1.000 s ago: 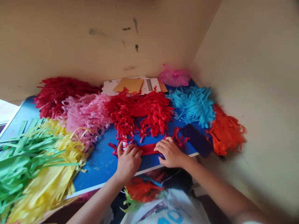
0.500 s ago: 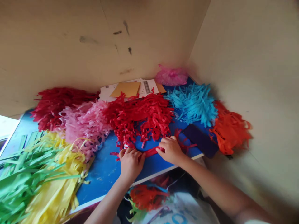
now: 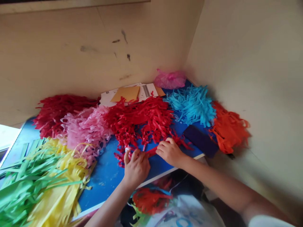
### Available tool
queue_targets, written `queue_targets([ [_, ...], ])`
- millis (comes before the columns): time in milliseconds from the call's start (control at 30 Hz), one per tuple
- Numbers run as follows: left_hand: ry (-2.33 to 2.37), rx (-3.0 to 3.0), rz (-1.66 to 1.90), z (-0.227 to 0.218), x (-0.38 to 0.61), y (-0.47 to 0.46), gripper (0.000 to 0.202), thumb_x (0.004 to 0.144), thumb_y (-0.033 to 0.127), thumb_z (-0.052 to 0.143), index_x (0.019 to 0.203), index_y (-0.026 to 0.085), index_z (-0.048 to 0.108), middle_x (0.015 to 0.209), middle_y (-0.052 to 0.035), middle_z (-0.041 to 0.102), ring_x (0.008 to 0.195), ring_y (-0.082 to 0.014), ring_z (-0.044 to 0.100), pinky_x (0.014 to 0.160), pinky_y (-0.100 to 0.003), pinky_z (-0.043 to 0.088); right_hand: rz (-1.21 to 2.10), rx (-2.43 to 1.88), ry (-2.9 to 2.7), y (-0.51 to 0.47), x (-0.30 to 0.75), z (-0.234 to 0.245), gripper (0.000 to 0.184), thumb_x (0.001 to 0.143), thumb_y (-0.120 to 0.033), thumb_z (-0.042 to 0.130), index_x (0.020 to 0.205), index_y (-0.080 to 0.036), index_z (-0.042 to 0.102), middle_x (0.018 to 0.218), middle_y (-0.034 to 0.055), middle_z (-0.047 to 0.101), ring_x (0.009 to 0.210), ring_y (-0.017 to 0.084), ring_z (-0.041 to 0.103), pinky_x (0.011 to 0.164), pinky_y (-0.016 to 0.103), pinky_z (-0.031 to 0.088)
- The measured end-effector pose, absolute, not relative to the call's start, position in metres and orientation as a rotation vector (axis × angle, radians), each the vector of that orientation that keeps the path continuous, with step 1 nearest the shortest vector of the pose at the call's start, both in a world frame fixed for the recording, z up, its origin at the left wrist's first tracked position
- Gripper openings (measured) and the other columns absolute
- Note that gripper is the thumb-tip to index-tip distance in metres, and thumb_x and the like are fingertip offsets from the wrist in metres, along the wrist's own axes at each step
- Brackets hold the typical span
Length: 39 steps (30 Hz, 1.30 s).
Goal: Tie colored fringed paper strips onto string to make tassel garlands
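Observation:
A red tissue-paper strip (image 3: 152, 151) with fringed ends is stretched between my two hands just over the table's front part. My left hand (image 3: 137, 166) grips its left part, with red fringe spilling out past the fingers. My right hand (image 3: 170, 152) is closed on the right part, and more fringe sticks out beyond it. The middle of the strip looks narrow, folded or rolled. Just behind my hands lies a larger pile of red fringed paper (image 3: 156, 116). A small whitish thing beside my left fingertips is partly hidden.
The blue table (image 3: 101, 176) carries dark red (image 3: 59, 110), pink (image 3: 87, 126), green (image 3: 28, 183), yellow (image 3: 59, 195), light blue (image 3: 193, 105) and orange fringed paper (image 3: 230, 129). A dark flat oblong thing (image 3: 201, 141) lies right. Papers (image 3: 109, 97) and a pink plastic bag (image 3: 171, 79) sit behind.
My left hand has turned and shifted slightly right and down, its fingers now lifted a little. My right hand stays close by, still holding the strip. The view has tilted slightly up.

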State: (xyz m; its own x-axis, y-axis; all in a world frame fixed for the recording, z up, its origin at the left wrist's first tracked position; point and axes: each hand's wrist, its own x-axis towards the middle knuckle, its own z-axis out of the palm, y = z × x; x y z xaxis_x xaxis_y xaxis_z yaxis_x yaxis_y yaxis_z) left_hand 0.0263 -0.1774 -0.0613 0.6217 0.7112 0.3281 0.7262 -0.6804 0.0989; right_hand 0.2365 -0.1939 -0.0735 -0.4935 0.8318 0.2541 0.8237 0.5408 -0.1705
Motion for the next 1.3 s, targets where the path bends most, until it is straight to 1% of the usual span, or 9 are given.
queue_targets([
  [200,-1.281,-2.823,-0.571,-0.066,0.028,-0.171,0.018,0.086,0.024,0.055,0.095,0.025,0.071,0.092,-0.0024,0.075,0.101,-0.0279,0.06,0.108,-0.054,0.021,0.061,-1.385,-2.528,-0.185,0.237,-0.073,0.014,0.096,-0.024,0.054,0.089,-0.019,0.064,0.087,0.0046,0.067,0.091,0.02,0.052,0.088,0.041,0.028],
  [367,-1.27,-2.855,-0.549,-0.066,0.026,-0.166,0.015,0.084,0.027,0.058,0.092,0.024,0.071,0.092,-0.0034,0.075,0.101,-0.0281,0.06,0.109,-0.055,0.02,-0.029,-1.242,-2.698,-0.174,0.238,-0.065,0.023,0.097,-0.016,0.046,0.086,-0.018,0.066,0.084,0.0048,0.067,0.089,0.02,0.051,0.088,0.041,0.028],
  [533,-1.29,-2.773,-0.588,-0.069,0.031,-0.165,0.012,0.084,0.021,0.058,0.083,0.023,0.07,0.082,-0.0024,0.073,0.095,-0.0249,0.061,0.108,-0.053,0.022,0.005,-1.366,-2.579,-0.175,0.223,-0.058,0.018,0.092,-0.033,0.057,0.096,-0.018,0.065,0.094,0.0071,0.066,0.094,0.023,0.049,0.088,0.043,0.029],
  [633,-1.259,-2.74,-0.632,-0.072,0.027,-0.167,0.013,0.085,0.018,0.058,0.08,0.022,0.069,0.08,-0.0012,0.073,0.095,-0.0241,0.061,0.109,-0.052,0.021,-0.086,-1.342,-2.551,-0.185,0.217,-0.069,0.013,0.095,-0.021,0.051,0.092,-0.017,0.063,0.088,0.0057,0.065,0.089,0.021,0.05,0.087,0.04,0.029],
  [733,-1.231,-2.748,-0.661,-0.073,0.018,-0.17,0.014,0.087,0.018,0.058,0.086,0.024,0.071,0.083,0.0001,0.074,0.095,-0.0236,0.062,0.108,-0.052,0.022,-0.112,-1.334,-2.447,-0.192,0.226,-0.085,0.018,0.096,-0.015,0.048,0.087,-0.018,0.064,0.087,0.0035,0.067,0.087,0.019,0.051,0.085,0.038,0.028],
  [833,-1.266,-2.789,-0.687,-0.072,0.008,-0.172,0.014,0.088,0.02,0.059,0.089,0.025,0.072,0.085,-0.0001,0.074,0.093,-0.023,0.062,0.105,-0.05,0.025,-0.026,-1.35,-2.32,-0.19,0.242,-0.091,0.016,0.096,-0.02,0.053,0.087,-0.02,0.066,0.089,0.0015,0.07,0.09,0.018,0.053,0.087,0.038,0.026],
  [967,-1.436,-2.847,-0.753,-0.071,0.003,-0.171,0.016,0.09,0.026,0.057,0.083,0.026,0.071,0.082,-0.0006,0.071,0.089,-0.0211,0.062,0.102,-0.048,0.028,0.265,-1.484,-2.246,-0.179,0.251,-0.084,0.017,0.09,-0.031,0.064,0.078,-0.021,0.069,0.083,0.0004,0.069,0.085,0.017,0.053,0.081,0.036,0.025],
  [1167,-1.56,-2.842,-0.681,-0.074,0.004,-0.165,0.019,0.09,0.031,0.056,0.078,0.024,0.069,0.082,-0.0024,0.069,0.089,-0.0228,0.059,0.095,-0.046,0.034,0.432,-1.66,-2.239,-0.168,0.241,-0.075,0.016,0.086,-0.027,0.063,0.072,-0.019,0.066,0.078,0.0013,0.067,0.083,0.018,0.051,0.077,0.034,0.025],
  [1300,-1.634,-2.683,-0.574,-0.075,0.008,-0.165,0.023,0.085,0.034,0.062,0.066,0.021,0.064,0.075,-0.0039,0.065,0.085,-0.0249,0.057,0.091,-0.047,0.036,0.429,-1.75,-2.238,-0.166,0.238,-0.071,0.018,0.082,-0.029,0.068,0.068,-0.019,0.062,0.074,0.0008,0.065,0.081,0.019,0.051,0.077,0.034,0.025],
])
